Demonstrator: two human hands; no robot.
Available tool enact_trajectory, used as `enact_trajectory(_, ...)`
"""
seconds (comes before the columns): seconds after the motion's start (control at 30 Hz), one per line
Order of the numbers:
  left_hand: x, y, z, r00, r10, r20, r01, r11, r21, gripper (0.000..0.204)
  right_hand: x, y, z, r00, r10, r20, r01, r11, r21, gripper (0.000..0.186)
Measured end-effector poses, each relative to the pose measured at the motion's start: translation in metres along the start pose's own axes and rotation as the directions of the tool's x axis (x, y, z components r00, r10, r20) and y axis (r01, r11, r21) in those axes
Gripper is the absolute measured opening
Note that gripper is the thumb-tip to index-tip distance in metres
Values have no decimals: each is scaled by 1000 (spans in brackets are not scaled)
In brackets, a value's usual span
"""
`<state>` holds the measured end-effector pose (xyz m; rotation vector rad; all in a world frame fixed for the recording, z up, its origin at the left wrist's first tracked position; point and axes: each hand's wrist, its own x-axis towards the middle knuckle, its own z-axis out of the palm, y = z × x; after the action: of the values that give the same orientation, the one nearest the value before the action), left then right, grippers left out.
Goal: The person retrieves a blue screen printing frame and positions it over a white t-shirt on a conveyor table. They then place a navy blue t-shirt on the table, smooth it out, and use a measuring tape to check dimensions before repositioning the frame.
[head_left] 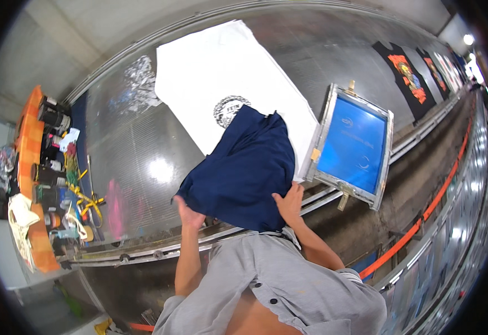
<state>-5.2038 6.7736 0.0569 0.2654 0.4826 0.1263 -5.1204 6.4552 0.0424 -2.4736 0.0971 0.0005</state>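
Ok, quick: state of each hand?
Left hand: seems closed on the left corner of the navy cloth, partly hidden.
Right hand: touching its right edge; grip can't be told.

The left forearm (pixel 189 259) rises nearly straight; the right forearm (pixel 319 248) slants inward. The right hand (pixel 290 205) reaches its fingers (pixel 296 188) forward, thumb (pixel 277 197) angled left. The left hand (pixel 192 216) shows its thumb raised, the rest partly hidden.

Head fisheye, left of a pair: looks down over your grey shirt (pixel 305 282); your left hand (pixel 190 214) and right hand (pixel 290 203) near, tabletop (pixel 171 139) bending toward the rim.
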Motion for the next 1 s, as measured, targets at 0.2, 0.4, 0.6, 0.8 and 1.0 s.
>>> enact_trajectory(0.2,4,-1,-1,962,90,-259,-17,963,270,40,59,37,-20,872,216,440,-309,939,152,40)
enact_trajectory(0.4,-51,38,-13,986,152,-72,-127,953,275,45,39,32,-40,670,-2,743,-722,230,652,37)
enact_trajectory(0.6,-57,120,23,921,352,-168,-333,934,132,27,83,-36,-80,638,28,769,-738,308,601,29)
enact_trajectory(0.8,-121,186,90,734,523,433,-560,827,-50,42,177,-254,-82,951,-307,39,156,583,797,49)
enact_trajectory(1.0,-104,147,-56,619,193,762,-351,935,48,92,127,-371,-55,955,-295,-22,89,215,973,56)
